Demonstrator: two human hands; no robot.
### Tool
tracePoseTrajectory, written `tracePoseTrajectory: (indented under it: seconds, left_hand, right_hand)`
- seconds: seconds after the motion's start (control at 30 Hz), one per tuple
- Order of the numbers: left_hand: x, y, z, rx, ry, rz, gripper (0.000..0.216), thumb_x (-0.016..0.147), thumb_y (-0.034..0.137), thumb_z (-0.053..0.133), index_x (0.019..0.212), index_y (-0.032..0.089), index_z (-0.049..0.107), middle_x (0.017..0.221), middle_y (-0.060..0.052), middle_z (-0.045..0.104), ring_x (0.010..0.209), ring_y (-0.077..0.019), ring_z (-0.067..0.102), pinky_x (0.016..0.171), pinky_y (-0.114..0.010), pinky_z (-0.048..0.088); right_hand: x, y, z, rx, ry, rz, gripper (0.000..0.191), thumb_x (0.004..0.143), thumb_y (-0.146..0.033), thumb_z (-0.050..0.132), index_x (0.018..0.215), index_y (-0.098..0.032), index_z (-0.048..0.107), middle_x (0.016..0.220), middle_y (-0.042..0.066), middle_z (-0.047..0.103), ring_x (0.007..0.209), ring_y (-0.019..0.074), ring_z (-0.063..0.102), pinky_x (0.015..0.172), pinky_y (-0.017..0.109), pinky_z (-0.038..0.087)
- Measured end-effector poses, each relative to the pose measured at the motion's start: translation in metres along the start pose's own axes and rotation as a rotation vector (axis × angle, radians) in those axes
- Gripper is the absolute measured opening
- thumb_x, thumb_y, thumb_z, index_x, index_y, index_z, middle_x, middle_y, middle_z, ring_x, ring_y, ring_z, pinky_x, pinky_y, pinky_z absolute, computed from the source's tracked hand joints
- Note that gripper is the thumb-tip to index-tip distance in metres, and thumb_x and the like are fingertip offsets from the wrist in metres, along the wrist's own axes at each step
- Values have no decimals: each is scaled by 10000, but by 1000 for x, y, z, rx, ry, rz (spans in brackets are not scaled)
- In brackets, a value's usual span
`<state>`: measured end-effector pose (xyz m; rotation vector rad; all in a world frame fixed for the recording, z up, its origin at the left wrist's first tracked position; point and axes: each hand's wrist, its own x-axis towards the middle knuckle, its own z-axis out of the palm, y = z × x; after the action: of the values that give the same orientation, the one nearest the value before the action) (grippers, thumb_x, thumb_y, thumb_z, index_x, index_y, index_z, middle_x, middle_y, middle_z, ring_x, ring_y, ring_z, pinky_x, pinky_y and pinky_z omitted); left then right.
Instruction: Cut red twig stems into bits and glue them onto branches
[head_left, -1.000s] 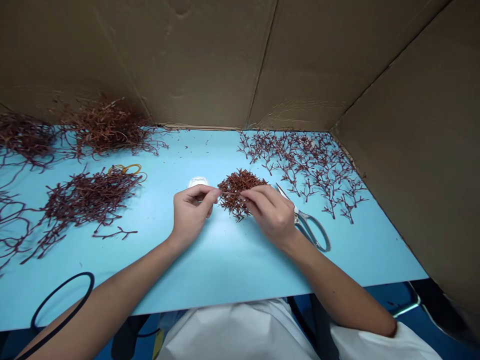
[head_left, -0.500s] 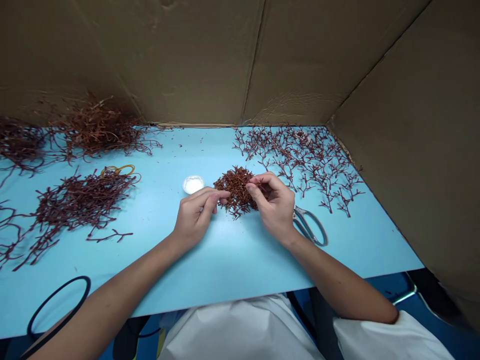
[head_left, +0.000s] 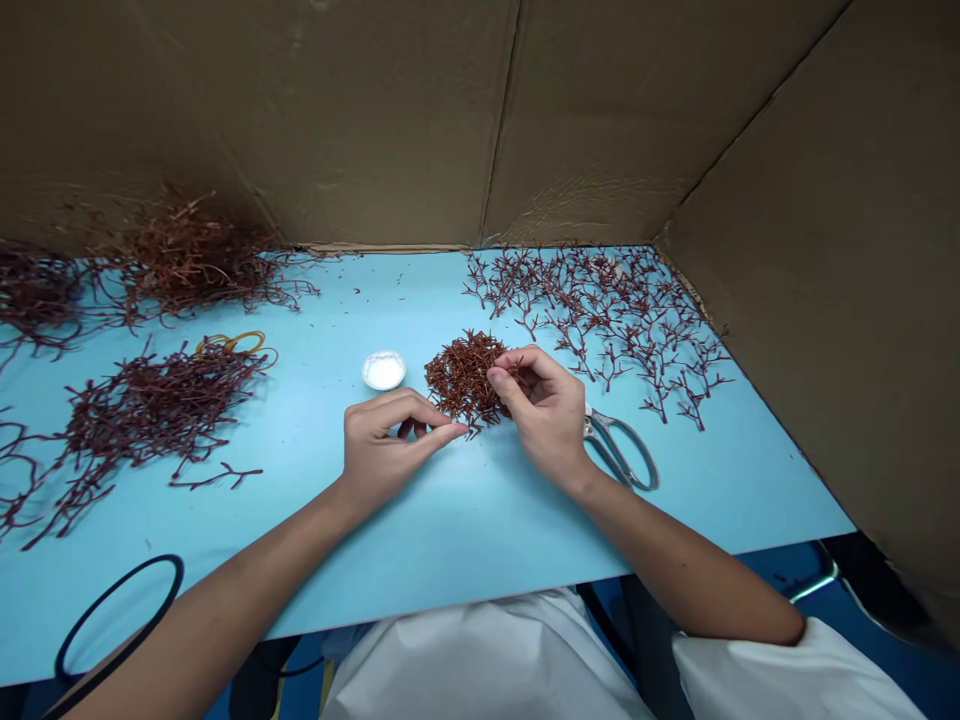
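A dense clump of small red-brown twig pieces point(head_left: 461, 375) lies in the middle of the light blue table point(head_left: 465, 520). My right hand point(head_left: 546, 408) rests at the clump's right side, thumb and fingers pinched on one of its pieces. My left hand point(head_left: 390, 443) lies on the table just below and left of the clump, its thumb and forefinger pressed together at the clump's lower edge; what they hold, if anything, is too small to see. A small round white dish point(head_left: 384, 370) stands just left of the clump.
Scissors point(head_left: 619, 450) lie right of my right hand. Branched red-brown sprigs point(head_left: 607, 310) are spread at the back right. Tangled piles of stems point(head_left: 150, 400) fill the left, with yellow rubber bands point(head_left: 240, 342). Cardboard walls point(head_left: 825, 250) close the back and right. A black loop point(head_left: 112, 610) lies front left.
My left hand has drawn back down from the clump toward me, uncovering the white dish. My right hand has shifted up to the clump's right edge, off the scissors.
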<state>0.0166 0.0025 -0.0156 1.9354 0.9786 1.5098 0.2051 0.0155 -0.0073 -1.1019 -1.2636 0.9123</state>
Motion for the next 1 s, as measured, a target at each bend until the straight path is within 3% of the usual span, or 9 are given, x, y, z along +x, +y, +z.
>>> tracePoseTrajectory:
  seconds: [0.17, 0.33, 0.47, 0.53, 0.57, 0.63, 0.77, 0.9, 1.0]
  left_hand:
    - [5, -1, -2, 72, 35, -73, 429, 960, 210, 674, 590, 198, 458, 531, 51, 424, 480, -87, 368, 471, -249, 299]
    - [4, -8, -4, -7, -87, 56, 578, 1079, 349, 533, 574, 203, 293, 507, 45, 267, 465, -98, 248, 456, -299, 187]
    - [-2, -4, -2, -93, -220, 58, 428, 1052, 268, 592, 661, 209, 427, 580, 36, 418, 514, -104, 371, 482, -265, 283]
    - [-4, 0, -1, -193, -273, -28, 203, 982, 285, 716, 878, 217, 556, 820, -19, 615, 606, -112, 512, 519, -243, 394]
    - [-4, 1, -1, -237, -292, -54, 228, 942, 322, 774, 1001, 220, 579, 958, -59, 660, 666, -124, 572, 543, -245, 443]
    - [-4, 2, -2, -238, -311, -31, 278, 934, 384, 788, 1053, 215, 602, 1001, -84, 690, 717, -147, 616, 582, -264, 486]
    - [-1, -2, -5, -21, -234, 130, 396, 1056, 305, 606, 681, 211, 521, 577, 4, 547, 592, -152, 527, 574, -295, 425]
    - [0, -2, -3, 14, -161, 91, 62, 972, 184, 696, 1014, 208, 658, 933, -75, 728, 883, -211, 685, 800, -351, 558]
    - [-1, -7, -2, 107, -217, 128, 202, 977, 128, 670, 1167, 197, 655, 1085, -106, 731, 997, -217, 701, 835, -337, 575]
  right_hand:
    - [0, 0, 1, 33, -7, 30, 186, 883, -386, 768, 877, -224, 677, 834, 1, 684, 654, 111, 568, 598, 269, 501]
    - [1, 3, 0, 81, -46, 110, 307, 843, -494, 802, 882, -226, 658, 768, -12, 643, 634, 112, 557, 566, 256, 493]
    - [3, 5, 0, 131, -54, 145, 380, 831, -562, 811, 881, -225, 643, 724, -32, 608, 582, 94, 509, 508, 235, 444]
    - [3, 5, 0, 139, -62, 142, 393, 834, -574, 809, 882, -224, 638, 720, -36, 599, 579, 90, 504, 507, 232, 443]
    - [3, 5, 0, 136, -64, 137, 395, 834, -577, 809, 883, -225, 638, 726, -36, 599, 588, 92, 512, 516, 233, 451]
    - [4, 4, 0, 128, -62, 132, 397, 827, -577, 815, 883, -227, 638, 747, -29, 606, 622, 100, 541, 543, 238, 476]
    - [4, 3, 0, 131, -54, 142, 383, 822, -558, 822, 874, -227, 635, 774, -19, 627, 670, 112, 583, 578, 247, 508]
    - [4, 2, -1, 124, -53, 138, 350, 839, -533, 805, 871, -227, 638, 794, -11, 642, 699, 116, 599, 596, 250, 516]
    - [5, 2, -1, 127, -42, 133, 345, 836, -530, 813, 880, -228, 652, 802, -7, 653, 696, 117, 603, 600, 255, 522]
